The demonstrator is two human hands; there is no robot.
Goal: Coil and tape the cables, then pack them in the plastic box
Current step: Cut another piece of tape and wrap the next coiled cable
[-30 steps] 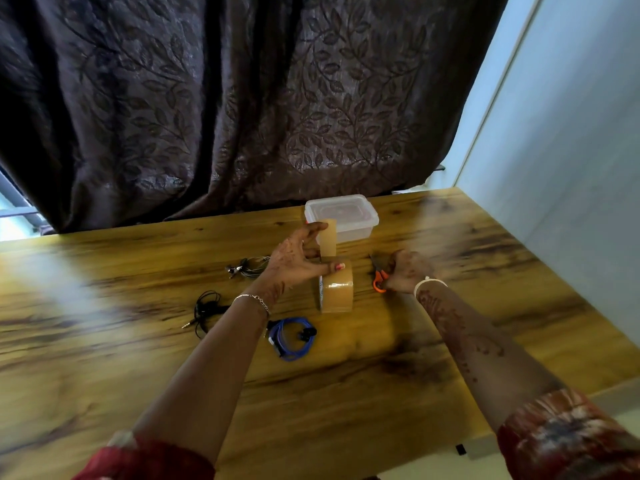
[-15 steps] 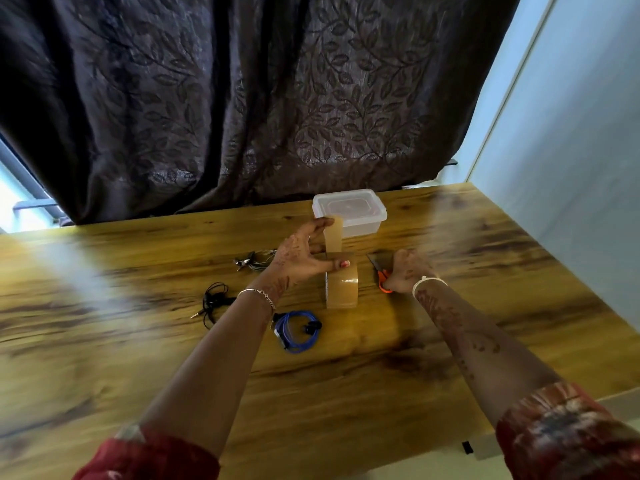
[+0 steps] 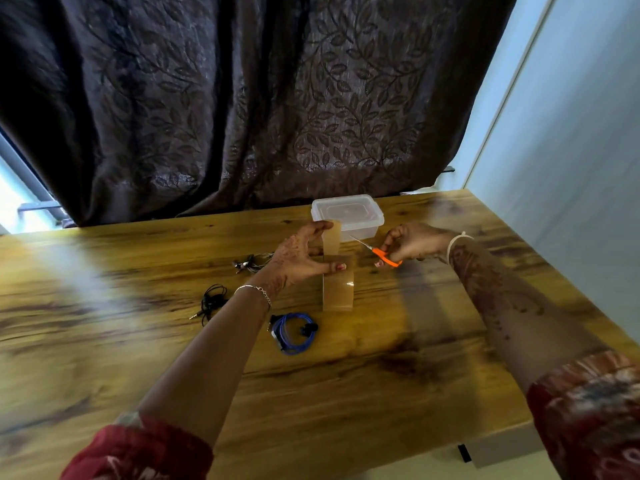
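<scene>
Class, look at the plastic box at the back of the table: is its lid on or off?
On. The plastic box is shut: its clear lid sits flat across the rim. Contents cannot be told.

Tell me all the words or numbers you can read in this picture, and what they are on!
There are none to read.
The brown tape roll and the strip pulled up by the left hand: plain, no print.
The plastic box: clear lid, no label in view.
The orange scissors in the right hand: no marking shows.
The blue cable and the black cable: too small to show any lettering.
</scene>
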